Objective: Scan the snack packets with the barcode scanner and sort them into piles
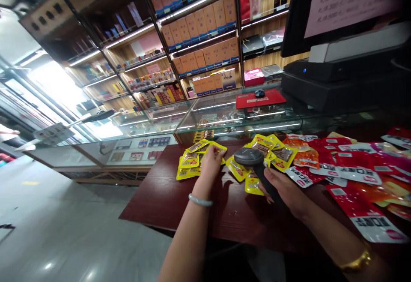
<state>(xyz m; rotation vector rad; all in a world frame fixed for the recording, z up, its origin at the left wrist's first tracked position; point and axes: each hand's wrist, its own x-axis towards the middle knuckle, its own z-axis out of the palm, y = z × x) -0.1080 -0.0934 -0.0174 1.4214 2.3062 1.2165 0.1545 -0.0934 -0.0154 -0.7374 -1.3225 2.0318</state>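
Bench (154,200): dark red-brown, wood-grained. Red-and-white pouches (366,213): glossy film, overlapping on its right side; bold dark characters, too blurred to read surely. Right hand (287,190): grip wrapped round the handle of a dark scanner (248,157), rounded head over scattered yellow packets (284,157). Left hand (210,161): grip nearly closed, fingertips pinching a small yellow packet (219,146) beside the left pile (190,160). Bangle (201,200): pale, smooth, left wrist.
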